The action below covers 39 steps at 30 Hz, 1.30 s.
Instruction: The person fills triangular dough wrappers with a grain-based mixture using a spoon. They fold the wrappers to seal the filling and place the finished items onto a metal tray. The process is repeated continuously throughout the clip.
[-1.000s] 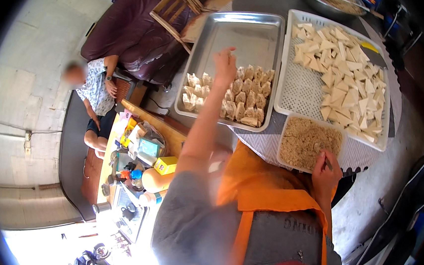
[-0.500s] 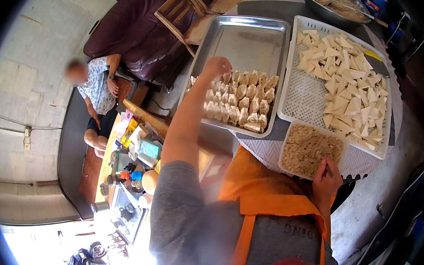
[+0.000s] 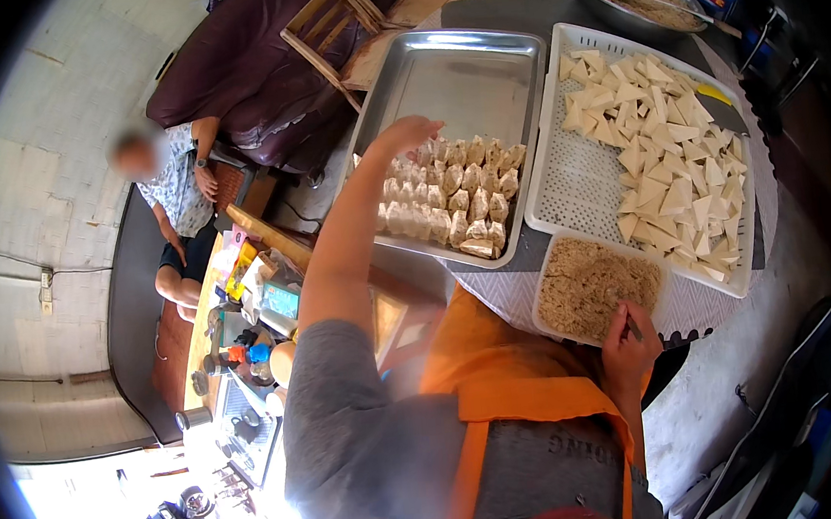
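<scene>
the left hand [image 3: 408,137] is at the metal tray [image 3: 464,75], grip indeterminable, while the right hand [image 3: 629,348] is clamped on a utensil [image 3: 635,330] beside crumbly filling [image 3: 588,285].

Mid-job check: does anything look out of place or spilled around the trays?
One brown-topped piece at the metal tray's near right corner seems to lie on its side, odd because the pieces beside it stand upright. I make out no spill on the cloth.

tray [image 3: 455,81]: glossy metal | basket [image 3: 566,184]: matt plastic | brown mix [image 3: 583,285]: rough
</scene>
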Each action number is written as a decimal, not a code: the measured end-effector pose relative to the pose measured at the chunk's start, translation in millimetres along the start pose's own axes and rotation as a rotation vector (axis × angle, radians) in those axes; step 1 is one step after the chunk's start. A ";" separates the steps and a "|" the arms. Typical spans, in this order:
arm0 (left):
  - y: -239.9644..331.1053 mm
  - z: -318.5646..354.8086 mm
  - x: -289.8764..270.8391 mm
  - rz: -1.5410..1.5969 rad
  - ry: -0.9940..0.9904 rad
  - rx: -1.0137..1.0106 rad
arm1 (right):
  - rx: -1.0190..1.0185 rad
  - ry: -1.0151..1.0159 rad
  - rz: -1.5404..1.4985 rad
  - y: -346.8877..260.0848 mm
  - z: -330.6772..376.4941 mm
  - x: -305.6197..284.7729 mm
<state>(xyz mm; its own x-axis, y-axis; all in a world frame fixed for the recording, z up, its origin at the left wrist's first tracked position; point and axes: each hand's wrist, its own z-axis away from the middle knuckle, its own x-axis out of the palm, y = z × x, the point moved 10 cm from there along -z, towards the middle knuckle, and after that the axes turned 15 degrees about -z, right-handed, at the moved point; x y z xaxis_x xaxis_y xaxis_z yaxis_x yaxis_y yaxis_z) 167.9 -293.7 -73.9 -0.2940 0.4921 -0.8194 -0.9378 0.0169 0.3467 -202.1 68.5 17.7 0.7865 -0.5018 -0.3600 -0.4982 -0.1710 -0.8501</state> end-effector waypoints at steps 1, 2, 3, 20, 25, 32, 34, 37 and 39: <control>-1.7 1.8 -0.4 0.007 -0.004 -0.019 | -0.011 -0.005 0.003 0.0 1.0 -0.2; -2.9 3.3 -0.2 0.013 -0.009 -0.037 | -0.021 -0.009 0.006 1.3 2.5 -0.5; 0.0 5.3 -2.7 0.000 -0.012 -0.053 | -0.034 -0.010 0.009 2.0 2.9 -0.2; 281.0 16.5 32.7 -0.381 0.793 0.535 | -0.095 0.044 0.081 0.8 1.2 -3.4; 287.6 17.7 42.8 -0.376 0.833 0.442 | -0.147 0.040 0.087 -9.8 2.2 -0.9; 235.8 104.3 58.9 1.285 0.137 0.570 | 0.222 -0.019 -0.160 37.9 12.7 -1.5; 232.1 146.3 76.4 1.565 0.048 0.561 | 0.112 0.025 -0.332 52.0 8.8 -14.4; 224.7 182.6 103.0 1.639 -0.045 0.496 | 0.360 0.024 -0.496 59.6 2.9 -19.8; 229.3 201.1 122.9 1.607 -0.177 0.467 | 0.364 0.035 -0.560 44.7 -2.1 -20.1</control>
<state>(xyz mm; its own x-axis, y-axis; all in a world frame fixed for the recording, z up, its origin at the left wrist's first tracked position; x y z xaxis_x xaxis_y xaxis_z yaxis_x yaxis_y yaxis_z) -46.2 -54.3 -3.3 -0.7780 0.3500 0.5217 0.4124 -0.3419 0.8444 -240.9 69.2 -12.2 0.8749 -0.4490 0.1813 0.1421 -0.1198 -0.9826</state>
